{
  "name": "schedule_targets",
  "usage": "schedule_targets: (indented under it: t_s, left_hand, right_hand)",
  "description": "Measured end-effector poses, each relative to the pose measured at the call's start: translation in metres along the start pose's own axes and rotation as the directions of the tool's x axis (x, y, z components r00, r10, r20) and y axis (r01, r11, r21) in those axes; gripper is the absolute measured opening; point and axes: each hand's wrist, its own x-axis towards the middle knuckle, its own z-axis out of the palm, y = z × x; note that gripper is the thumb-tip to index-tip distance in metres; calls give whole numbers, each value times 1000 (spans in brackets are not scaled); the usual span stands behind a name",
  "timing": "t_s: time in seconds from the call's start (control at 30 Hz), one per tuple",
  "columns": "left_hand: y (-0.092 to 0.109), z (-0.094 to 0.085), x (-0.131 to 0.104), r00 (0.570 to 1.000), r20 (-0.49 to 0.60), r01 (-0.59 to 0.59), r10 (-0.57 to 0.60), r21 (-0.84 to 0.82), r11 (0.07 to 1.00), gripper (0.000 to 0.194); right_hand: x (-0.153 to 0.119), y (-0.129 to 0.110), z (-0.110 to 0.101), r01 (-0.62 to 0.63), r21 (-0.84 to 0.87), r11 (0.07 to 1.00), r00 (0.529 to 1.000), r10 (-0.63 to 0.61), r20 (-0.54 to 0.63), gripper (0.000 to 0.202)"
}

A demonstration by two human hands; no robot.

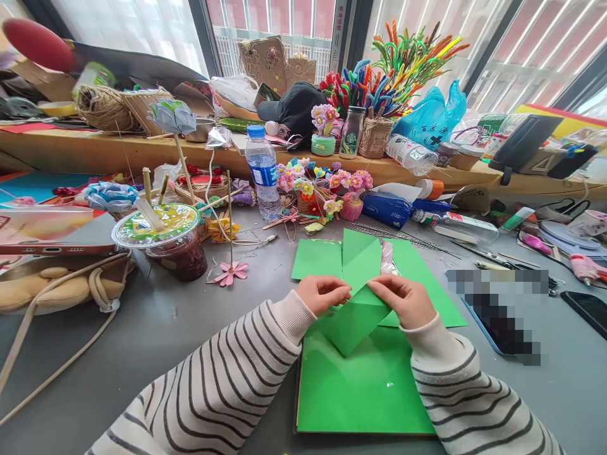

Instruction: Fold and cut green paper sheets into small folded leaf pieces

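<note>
A folded green paper [359,319] is held up between my two hands, over a flat green sheet or pad [360,392] on the grey table. My left hand [325,294] is closed at the paper's left edge, thumb and fingers pinched together. On the other side, my right hand [403,298] pinches the paper's upper right corner between thumb and fingers. Creases show across the held paper, and a pointed end hangs down. Behind the hands lie more green papers [317,258], one of them reaching out to the right [439,291].
A lidded cup of dark drink [177,249] and a pink paper flower [231,273] stand left of my hands. A water bottle [263,177] is behind. Phones [493,322] and tools lie right. Craft items crowd the wooden ledge [213,151].
</note>
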Motion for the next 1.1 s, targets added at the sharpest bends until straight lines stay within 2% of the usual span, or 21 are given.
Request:
schedule_targets:
  t_s: [0.1,0.17,0.33,0.47,0.67,0.87,1.0,1.1]
  left_hand:
    - [-1,4,-2,999,44,0,-5,107,994,28]
    - [-1,4,-2,999,51,11,-16,113,994,27]
    - [0,3,-1,995,88,36,-38,26,999,23]
    - [-1,2,0,996,70,51,-53,34,998,22]
    - [-1,-1,0,998,49,29,-31,35,999,20]
    - [0,-2,0,991,88,104,-98,-64,993,25]
    - [0,-4,0,989,117,98,-87,-91,991,27]
    - [0,-7,-1,991,98,98,-90,-85,992,27]
  right_hand:
    - [-8,-4,10,36,-12,999,993,-35,109,17]
    - [-9,-5,13,54,-25,998,992,-51,118,17]
    - [-6,-2,11,37,4,999,999,-37,17,19]
    - [-1,0,4,10,-8,1000,1000,-10,-12,19]
    - [6,3,-11,-23,15,1000,992,25,-124,21]
    - [10,3,-21,-58,21,998,975,61,-213,24]
    - [12,3,-28,-62,9,998,957,62,-285,25]
    - [12,2,-35,-69,12,998,931,68,-358,24]
